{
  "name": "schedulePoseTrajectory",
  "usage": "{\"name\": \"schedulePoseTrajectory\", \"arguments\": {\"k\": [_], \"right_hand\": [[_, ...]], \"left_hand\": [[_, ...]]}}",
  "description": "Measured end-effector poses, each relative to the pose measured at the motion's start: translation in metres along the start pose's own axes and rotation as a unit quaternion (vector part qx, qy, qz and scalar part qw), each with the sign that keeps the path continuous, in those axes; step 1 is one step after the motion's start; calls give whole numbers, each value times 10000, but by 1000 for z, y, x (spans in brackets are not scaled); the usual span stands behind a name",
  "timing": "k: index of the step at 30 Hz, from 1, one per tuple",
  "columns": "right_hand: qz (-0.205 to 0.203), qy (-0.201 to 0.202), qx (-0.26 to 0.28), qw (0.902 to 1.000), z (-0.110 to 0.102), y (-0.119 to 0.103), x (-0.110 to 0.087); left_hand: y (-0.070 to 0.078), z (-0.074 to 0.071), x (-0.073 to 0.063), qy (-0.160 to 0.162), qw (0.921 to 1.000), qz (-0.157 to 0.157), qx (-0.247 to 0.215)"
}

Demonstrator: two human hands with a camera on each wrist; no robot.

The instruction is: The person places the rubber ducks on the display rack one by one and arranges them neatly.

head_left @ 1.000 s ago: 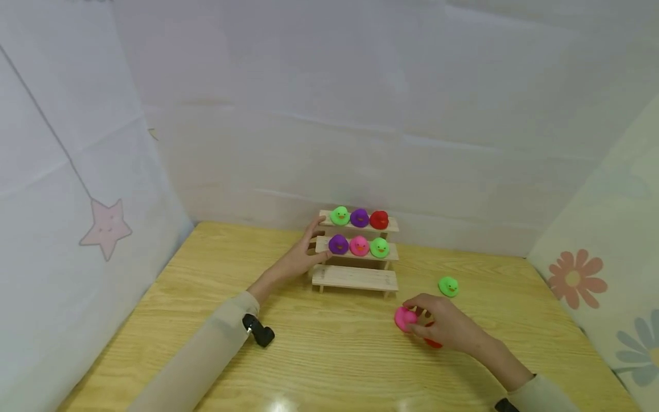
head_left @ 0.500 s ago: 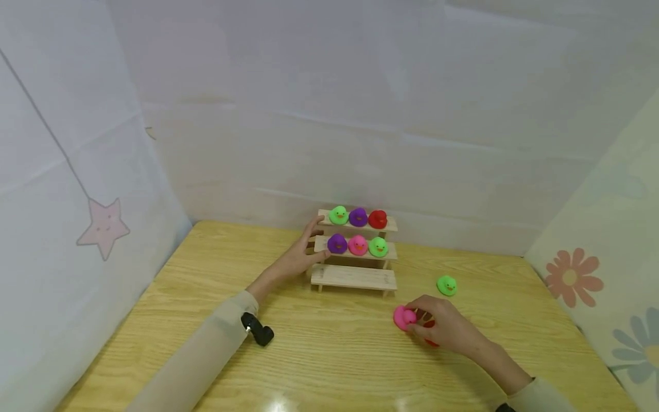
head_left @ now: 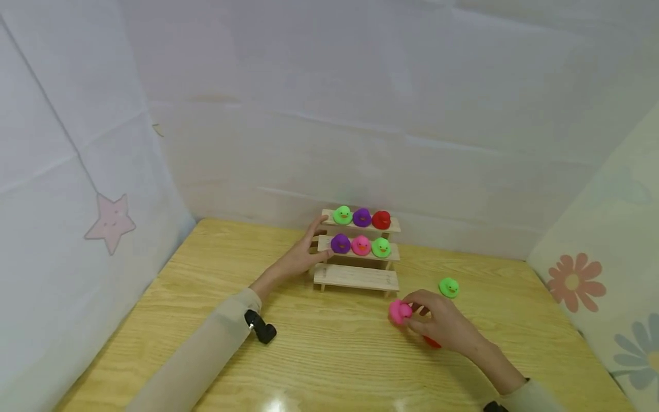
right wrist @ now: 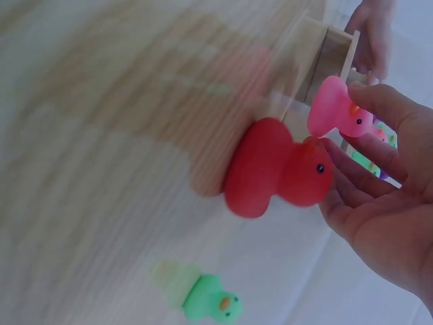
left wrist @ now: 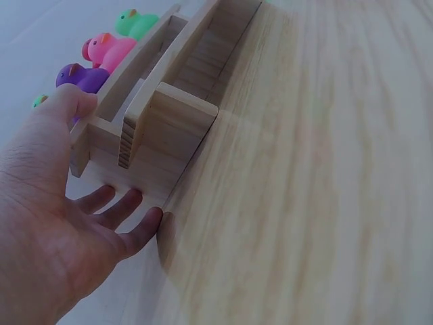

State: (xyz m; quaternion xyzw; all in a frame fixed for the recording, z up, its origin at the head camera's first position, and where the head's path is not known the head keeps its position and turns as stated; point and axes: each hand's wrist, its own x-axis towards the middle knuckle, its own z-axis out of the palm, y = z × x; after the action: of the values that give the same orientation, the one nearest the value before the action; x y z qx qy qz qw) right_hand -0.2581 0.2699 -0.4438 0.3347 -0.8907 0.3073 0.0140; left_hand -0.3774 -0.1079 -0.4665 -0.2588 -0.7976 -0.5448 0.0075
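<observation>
A small pink rubber duck is pinched between the thumb and fingers of my right hand, close over the table. Beneath that hand sits a red rubber duck, mostly hidden in the head view. My left hand holds the left end of a three-step wooden stand, thumb at the middle step beside a purple duck and fingers against the side. A pink duck and a green duck share that step. On the top step are green, purple and red ducks. The bottom step is bare.
Another green duck sits on the wooden table, right of the stand. Pale cloth hangs behind the stand and along both sides. A black strap with a small device is on the left sleeve.
My right hand has shifted slightly left and toward the stand, carrying the pink duck away from the red one. The left hand stays at the stand.
</observation>
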Motion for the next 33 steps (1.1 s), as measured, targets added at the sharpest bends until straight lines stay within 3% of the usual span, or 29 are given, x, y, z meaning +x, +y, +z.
{"name": "schedulePoseTrajectory", "arguments": {"k": [8,16,26,33], "right_hand": [[-31,152,-146,9998,8,-15,15],[-252,469,165,9984,17,-32,35],[-48,654,196,9977,23,-57,67],[30,640,180,9978,29,-62,84]], "left_hand": [[1,6,0,36,10000,16,42],[2,9,3,19,10000,-14,32],[2,12,4,7,10000,5,12],[2,15,4,9,10000,16,3]]}}
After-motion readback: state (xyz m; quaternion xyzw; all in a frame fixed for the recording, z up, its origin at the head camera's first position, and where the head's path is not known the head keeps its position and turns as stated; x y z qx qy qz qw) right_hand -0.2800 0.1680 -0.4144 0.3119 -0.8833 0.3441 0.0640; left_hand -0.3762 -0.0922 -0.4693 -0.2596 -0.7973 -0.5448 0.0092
